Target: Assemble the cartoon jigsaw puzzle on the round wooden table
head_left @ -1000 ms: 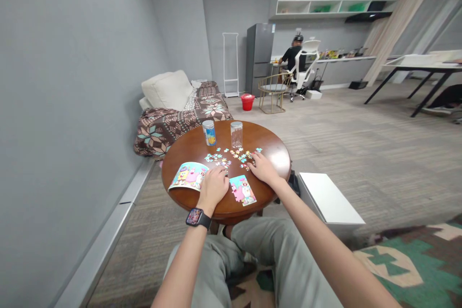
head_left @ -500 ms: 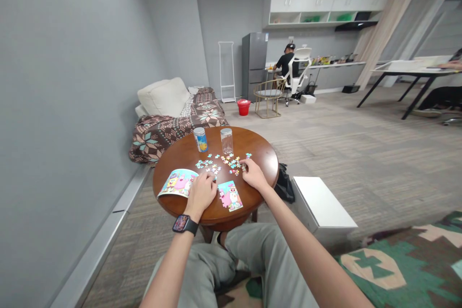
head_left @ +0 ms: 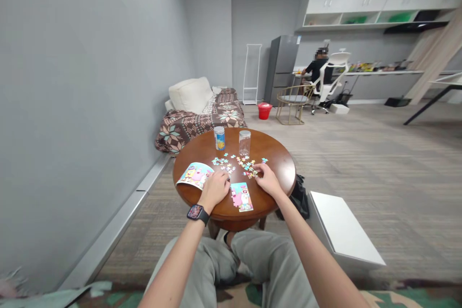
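My left hand [head_left: 215,187] rests on the round wooden table [head_left: 269,147], fingers curled together beside the partly joined puzzle [head_left: 242,197]; whatever its fingertips hold is too small to name. My right hand [head_left: 267,179] is at the right edge of the loose puzzle pieces [head_left: 246,163], its fingers bent and closed on something hidden from view. The curved picture sheet [head_left: 195,174] lies left of my left hand, partly under it. Behind the pieces stand a can with a blue label [head_left: 219,138] and a clear jar [head_left: 244,143] with a silver lid.
A white box [head_left: 344,224] and a black bag [head_left: 300,197] are on the floor right of the table. A covered couch [head_left: 202,115] stands behind it. A person [head_left: 317,68] sits far back near a red bucket [head_left: 264,111].
The camera view has turned left, so the scene sits farther right. Both hands stay at nearly the same places on the table.
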Demonstrator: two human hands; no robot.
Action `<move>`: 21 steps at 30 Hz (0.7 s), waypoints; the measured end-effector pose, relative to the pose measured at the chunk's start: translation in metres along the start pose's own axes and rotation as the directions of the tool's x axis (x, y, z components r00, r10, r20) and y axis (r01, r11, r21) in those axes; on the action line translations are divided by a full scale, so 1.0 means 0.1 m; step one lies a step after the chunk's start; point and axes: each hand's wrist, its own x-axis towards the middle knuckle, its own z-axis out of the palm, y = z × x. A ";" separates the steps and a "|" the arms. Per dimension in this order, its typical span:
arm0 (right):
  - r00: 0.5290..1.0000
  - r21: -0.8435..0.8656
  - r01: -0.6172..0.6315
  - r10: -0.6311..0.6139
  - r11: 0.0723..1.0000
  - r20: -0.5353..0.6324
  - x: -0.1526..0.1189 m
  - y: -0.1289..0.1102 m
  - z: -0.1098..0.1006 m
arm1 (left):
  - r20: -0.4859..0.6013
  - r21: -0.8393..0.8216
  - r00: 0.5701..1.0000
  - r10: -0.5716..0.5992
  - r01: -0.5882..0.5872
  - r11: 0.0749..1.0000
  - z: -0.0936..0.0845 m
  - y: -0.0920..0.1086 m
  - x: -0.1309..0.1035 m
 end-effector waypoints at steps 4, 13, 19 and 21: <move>1.000 0.018 -0.006 0.006 1.000 -0.021 0.01 0.03 0.01 | 0.000 0.030 1.000 -0.025 0.025 0.999 -0.02 0.02 0.00; 0.998 0.081 -0.036 0.040 0.996 -0.054 0.03 0.10 0.00 | -0.004 -0.027 1.000 0.026 -0.026 0.999 -0.02 0.02 -0.01; 0.995 0.028 -0.048 0.051 0.998 -0.088 0.03 0.06 -0.02 | -0.004 -0.009 1.000 0.027 -0.027 1.000 -0.02 0.01 -0.01; 0.994 0.004 -0.051 0.051 0.999 -0.097 0.03 0.05 -0.02 | -0.006 -0.004 1.000 0.026 -0.026 1.000 -0.02 0.01 -0.02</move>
